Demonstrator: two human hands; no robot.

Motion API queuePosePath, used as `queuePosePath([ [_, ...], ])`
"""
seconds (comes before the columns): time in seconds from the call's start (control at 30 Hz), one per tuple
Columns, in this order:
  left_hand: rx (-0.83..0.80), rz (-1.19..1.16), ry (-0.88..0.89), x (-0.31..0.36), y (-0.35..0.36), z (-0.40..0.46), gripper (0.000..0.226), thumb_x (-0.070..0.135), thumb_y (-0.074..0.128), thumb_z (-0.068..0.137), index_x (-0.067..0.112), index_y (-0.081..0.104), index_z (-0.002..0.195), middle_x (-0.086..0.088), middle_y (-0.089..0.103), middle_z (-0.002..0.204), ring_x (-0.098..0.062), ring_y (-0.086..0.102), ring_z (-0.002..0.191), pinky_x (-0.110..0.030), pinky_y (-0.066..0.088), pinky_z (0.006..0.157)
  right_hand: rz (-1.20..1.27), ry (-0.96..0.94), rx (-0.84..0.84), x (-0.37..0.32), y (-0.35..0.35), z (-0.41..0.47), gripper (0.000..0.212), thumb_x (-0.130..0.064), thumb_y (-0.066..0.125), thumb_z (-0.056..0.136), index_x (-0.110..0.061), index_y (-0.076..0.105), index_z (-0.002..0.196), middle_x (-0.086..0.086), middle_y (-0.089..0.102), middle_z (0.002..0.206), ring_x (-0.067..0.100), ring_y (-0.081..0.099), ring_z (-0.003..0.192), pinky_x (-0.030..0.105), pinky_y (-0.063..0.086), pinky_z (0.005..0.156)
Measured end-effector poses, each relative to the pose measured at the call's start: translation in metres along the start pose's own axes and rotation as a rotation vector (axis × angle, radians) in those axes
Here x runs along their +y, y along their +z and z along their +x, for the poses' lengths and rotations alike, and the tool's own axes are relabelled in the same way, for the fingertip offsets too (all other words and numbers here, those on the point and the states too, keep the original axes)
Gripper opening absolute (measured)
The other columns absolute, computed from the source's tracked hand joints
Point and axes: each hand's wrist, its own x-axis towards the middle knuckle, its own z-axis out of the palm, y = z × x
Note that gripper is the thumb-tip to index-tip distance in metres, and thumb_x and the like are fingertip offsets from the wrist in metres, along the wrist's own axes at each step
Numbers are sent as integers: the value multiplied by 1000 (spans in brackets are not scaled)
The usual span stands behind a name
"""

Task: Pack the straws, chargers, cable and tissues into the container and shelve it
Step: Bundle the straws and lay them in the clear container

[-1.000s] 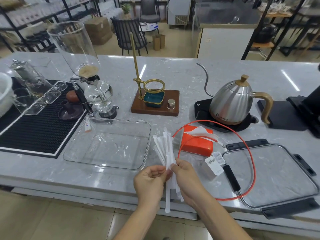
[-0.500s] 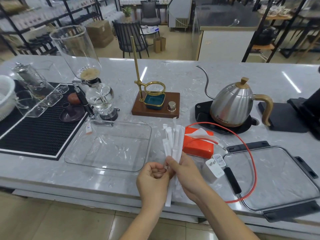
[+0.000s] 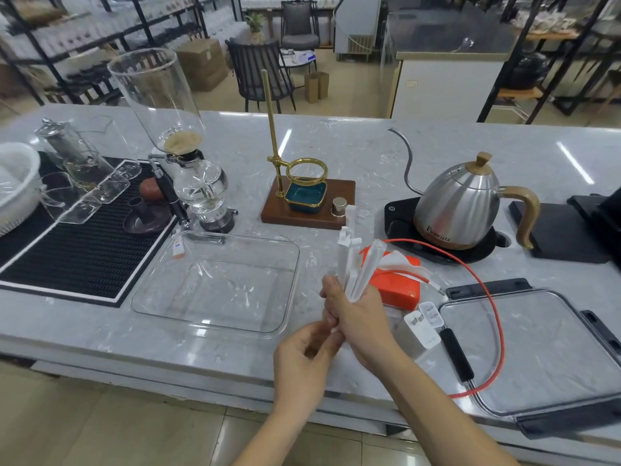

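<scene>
My right hand [image 3: 356, 317] grips a bundle of white paper-wrapped straws [image 3: 353, 264], held upright above the counter's front. My left hand [image 3: 302, 351] sits just below it, fingers curled around the straws' lower ends. The clear container [image 3: 161, 290] lies open to the left of both hands, nothing in it. An orange tissue pack [image 3: 400, 287] lies right behind the hands. Two white chargers [image 3: 420, 327] sit to its right front. A red cable [image 3: 497, 317] with a black end loops over the container's clear lid [image 3: 551, 351] at the right.
A glass siphon brewer [image 3: 198, 193] and a black drip mat [image 3: 77, 243] with glassware stand left. A brass dripper stand [image 3: 302, 193] on a wooden base is behind the container. A steel gooseneck kettle [image 3: 460, 200] sits on its black base at the back right.
Both hands have raised the straws from lying flat at the counter edge to standing upright. The right hand moved up the bundle, and the fanned straws are gathered closer together.
</scene>
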Motion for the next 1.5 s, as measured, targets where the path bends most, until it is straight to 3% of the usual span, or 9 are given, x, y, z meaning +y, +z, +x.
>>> queuePosePath([
  [0.13, -39, 155, 88, -10, -6, -3, 10, 23, 69, 90, 25, 77, 86, 11, 71, 71, -4, 61, 69, -27, 47, 66, 120, -26, 25, -6, 0, 6, 41, -43, 65, 85, -6, 55, 71, -4, 37, 45, 13, 33, 41, 29, 27, 47],
  [0.23, -5, 204, 86, -16, -7, -4, 16, 29, 66, 90, 23, 75, 77, -4, 69, 66, -19, 62, 62, -32, 50, 61, 136, -37, 41, -8, -1, 8, 39, -43, 63, 84, -6, 54, 72, -5, 36, 45, 12, 32, 41, 28, 28, 46],
  [0.63, 26, -31, -117, -8, 3, -5, 27, 24, 67, 89, 2, 67, 74, -5, 66, 60, -16, 56, 51, -28, 48, 51, 132, 36, 79, 1, 3, 0, 30, -40, 68, 81, -17, 54, 67, 1, 38, 48, 17, 38, 40, 29, 28, 44],
  [0.8, 30, -188, -262, -5, 2, -7, 41, 38, 55, 95, 0, 70, 90, -17, 72, 78, -18, 66, 65, -32, 57, 67, 237, 24, 89, -9, 1, 0, 35, -38, 65, 84, -15, 49, 63, 2, 32, 48, 15, 29, 39, 27, 26, 42],
  [0.93, 106, -716, -593, 5, 4, -6, 51, 42, 46, 99, -6, 64, 105, -23, 73, 94, -36, 69, 92, -48, 53, 91, 299, 5, 58, -19, 0, -3, 33, -36, 65, 84, -13, 49, 65, 2, 35, 49, 15, 33, 41, 26, 30, 42],
  [1.03, 70, -940, -700, 16, 6, -6, 56, 44, 42, 100, -6, 61, 118, -25, 70, 110, -39, 67, 105, -51, 47, 101, 235, -7, -33, -19, -2, -10, 30, -32, 68, 89, -17, 57, 66, 7, 48, 54, 21, 47, 49, 30, 40, 48],
  [1.2, 57, -1095, -736, 24, 6, -3, 55, 44, 40, 100, -4, 64, 115, -25, 71, 103, -37, 72, 86, -46, 55, 84, 172, -93, -123, -19, -3, -18, 11, -16, 64, 86, -11, 61, 76, 16, 59, 66, 22, 57, 63, 31, 47, 62],
  [1.3, 54, -1130, -735, 24, 7, -5, 49, 38, 42, 100, -3, 65, 111, -25, 72, 97, -36, 74, 80, -45, 51, 90, 216, -113, -176, -20, -6, -21, 7, -5, 64, 83, -12, 63, 83, 19, 60, 68, 25, 59, 66, 31, 49, 65],
  [1.5, 53, -1131, -726, 27, 10, -7, 41, 30, 41, 101, -2, 64, 111, -24, 73, 95, -35, 74, 75, -43, 51, 87, 183, -111, -216, -22, -12, -24, 13, -12, 73, 74, -13, 68, 85, 17, 66, 77, 29, 65, 78, 35, 52, 73],
])
